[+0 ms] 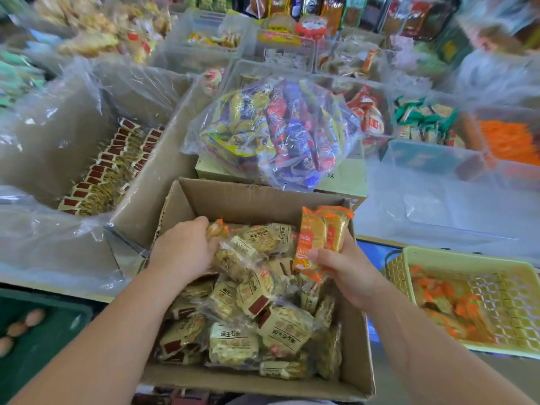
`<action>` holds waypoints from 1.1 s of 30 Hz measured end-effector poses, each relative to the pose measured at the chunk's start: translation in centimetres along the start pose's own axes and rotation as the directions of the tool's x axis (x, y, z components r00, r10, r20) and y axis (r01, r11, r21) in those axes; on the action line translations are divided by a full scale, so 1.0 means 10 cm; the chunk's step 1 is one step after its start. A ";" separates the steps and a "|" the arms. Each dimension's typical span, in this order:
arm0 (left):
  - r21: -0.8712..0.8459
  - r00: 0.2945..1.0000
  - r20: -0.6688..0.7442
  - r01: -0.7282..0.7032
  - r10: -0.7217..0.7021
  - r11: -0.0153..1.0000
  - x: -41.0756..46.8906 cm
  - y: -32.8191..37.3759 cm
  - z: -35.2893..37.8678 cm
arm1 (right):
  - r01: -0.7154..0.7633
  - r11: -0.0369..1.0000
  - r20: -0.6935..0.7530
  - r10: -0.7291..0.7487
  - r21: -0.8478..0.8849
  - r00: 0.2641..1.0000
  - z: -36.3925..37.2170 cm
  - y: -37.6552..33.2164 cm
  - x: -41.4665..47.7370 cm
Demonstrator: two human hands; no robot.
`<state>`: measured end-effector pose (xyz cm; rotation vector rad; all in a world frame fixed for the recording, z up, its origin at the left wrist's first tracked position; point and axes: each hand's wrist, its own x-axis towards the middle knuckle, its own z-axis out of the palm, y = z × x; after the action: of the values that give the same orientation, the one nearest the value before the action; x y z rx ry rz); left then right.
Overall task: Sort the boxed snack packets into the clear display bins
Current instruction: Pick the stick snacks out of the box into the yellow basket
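An open cardboard box [233,197] sits in front of me, filled with several beige snack packets [280,328] with dark red labels. My left hand [184,249] reaches into the box's far left corner, its fingers curled among the packets by an orange-edged packet [217,228]. My right hand [347,270] grips a pair of orange snack packets [320,238] upright above the box's right side. A clear display bin [438,206] stands at the right, beyond the box.
A plastic-lined carton [157,176] at the left holds rows of beige packets [108,171]. A clear bag of mixed candies [277,127] lies behind the box. A yellow-green basket [496,334] with orange packets stands at the right. A green crate [52,331] sits lower left.
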<state>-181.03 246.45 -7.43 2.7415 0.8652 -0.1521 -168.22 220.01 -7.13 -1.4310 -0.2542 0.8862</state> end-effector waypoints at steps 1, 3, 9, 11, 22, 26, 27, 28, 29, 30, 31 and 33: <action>-0.091 0.999 -0.054 0.002 -0.007 0.996 -0.10 0.08 -0.07 | -0.001 1.000 -0.006 0.001 0.003 1.000 -0.08 -0.02 -0.07; -0.268 0.991 -0.130 -0.015 -0.021 0.963 -0.32 0.31 -0.16 | 0.007 1.000 -0.011 -0.007 -0.005 1.000 -0.27 -0.06 -0.22; -0.432 0.973 -0.217 -0.169 0.080 0.886 -0.81 1.34 -0.01 | 0.070 0.994 0.042 -0.067 -0.085 0.997 -1.20 -0.20 -0.78; -0.519 0.978 -0.192 -0.176 0.087 0.837 -0.90 1.76 0.15 | 0.056 0.995 0.025 -0.054 -0.084 0.998 -1.64 -0.22 -0.99; -0.672 0.983 0.098 -0.049 0.154 0.739 -1.05 3.65 1.18 | -0.292 0.659 -0.256 0.153 -0.693 0.955 -3.72 0.16 -1.45; -0.522 0.969 0.110 -0.135 0.223 0.842 -0.92 4.03 1.37 | -0.299 0.384 -0.256 0.161 -0.873 0.953 -3.85 0.36 -1.27; -0.490 0.959 0.132 -0.158 0.252 0.857 -0.88 4.11 1.41 | -0.303 0.307 -0.263 0.167 -0.902 0.950 -3.84 0.41 -1.22; -0.446 0.950 0.161 -0.171 0.266 0.878 -0.84 4.18 1.46 | -0.296 0.226 -0.264 0.161 -0.928 0.951 -3.82 0.46 -1.17; -0.394 0.941 0.196 -0.182 0.276 0.901 -0.80 4.23 1.51 | -0.281 0.147 -0.261 0.143 -0.948 0.955 -3.81 0.51 -1.12; -0.327 0.928 0.239 -0.199 0.285 0.924 -0.77 4.27 1.56 | -0.269 0.082 -0.258 0.131 -0.960 0.957 -3.80 0.54 -1.09; -0.242 0.907 0.298 -0.229 0.297 0.943 -0.74 4.29 1.61 | -0.265 0.037 -0.258 0.129 -0.964 0.957 -3.79 0.57 -1.05; -0.162 0.878 0.362 -0.272 0.314 0.949 -0.74 4.30 1.64 | -0.263 -0.017 -0.263 0.134 -0.965 0.956 -3.76 0.61 -1.02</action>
<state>-162.65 203.89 -12.60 2.5722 0.3351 -0.5449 -153.14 184.58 -15.76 -3.0028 -0.7439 0.8318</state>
